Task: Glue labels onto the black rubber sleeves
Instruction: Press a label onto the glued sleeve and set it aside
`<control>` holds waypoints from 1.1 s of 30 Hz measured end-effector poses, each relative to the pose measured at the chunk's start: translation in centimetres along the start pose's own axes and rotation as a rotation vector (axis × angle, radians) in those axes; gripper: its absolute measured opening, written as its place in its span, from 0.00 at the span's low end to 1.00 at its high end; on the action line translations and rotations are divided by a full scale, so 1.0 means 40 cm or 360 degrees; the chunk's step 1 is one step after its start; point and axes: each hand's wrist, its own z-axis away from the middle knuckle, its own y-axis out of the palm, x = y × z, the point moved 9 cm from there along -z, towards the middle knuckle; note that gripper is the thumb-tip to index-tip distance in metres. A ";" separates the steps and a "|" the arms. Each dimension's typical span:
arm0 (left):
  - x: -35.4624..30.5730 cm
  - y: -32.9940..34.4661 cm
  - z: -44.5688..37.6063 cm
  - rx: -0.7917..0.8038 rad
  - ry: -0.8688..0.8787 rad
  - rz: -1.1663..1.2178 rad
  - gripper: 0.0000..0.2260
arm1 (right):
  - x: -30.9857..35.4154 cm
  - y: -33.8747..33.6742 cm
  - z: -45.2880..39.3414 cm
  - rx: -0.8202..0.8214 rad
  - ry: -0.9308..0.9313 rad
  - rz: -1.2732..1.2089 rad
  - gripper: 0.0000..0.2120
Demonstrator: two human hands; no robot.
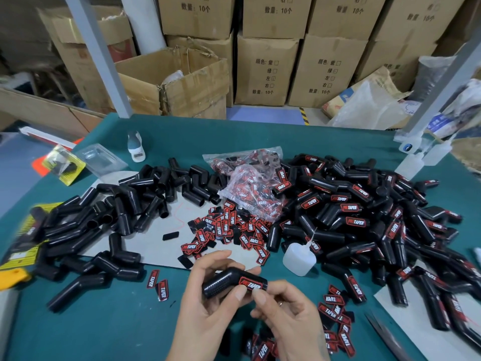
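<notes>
Both hands hold one bent sleeve just above the tabletop: the left hand curls round its ribbed end, the right hand pinches the end bearing the label. It looks light and soft, likely to give under pressure, so hold the ribbed end and press the label flat. Bare sleeves lie left, labelled ones right. Loose labels and the glue bottle sit close ahead, easy to knock.
</notes>
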 end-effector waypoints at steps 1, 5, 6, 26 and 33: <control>0.001 0.001 -0.001 0.0006 -0.0012 0.0000 0.19 | 0.001 0.000 0.000 0.0001 -0.0001 0.0006 0.32; 0.005 -0.001 -0.002 0.0001 -0.0030 0.0000 0.19 | 0.007 0.002 0.001 -0.0007 -0.0010 0.0014 0.32; 0.005 -0.003 -0.001 0.0001 -0.0026 -0.0009 0.19 | 0.010 0.003 0.002 -0.0011 -0.0014 0.0014 0.32; -0.005 -0.008 -0.026 0.0142 -0.0233 -0.0436 0.13 | 0.111 0.008 0.016 -0.0046 -0.0328 0.0246 0.12; 0.006 -0.010 -0.024 0.0094 -0.0299 -0.0345 0.15 | 0.076 0.008 0.014 -0.0015 -0.0187 0.0167 0.22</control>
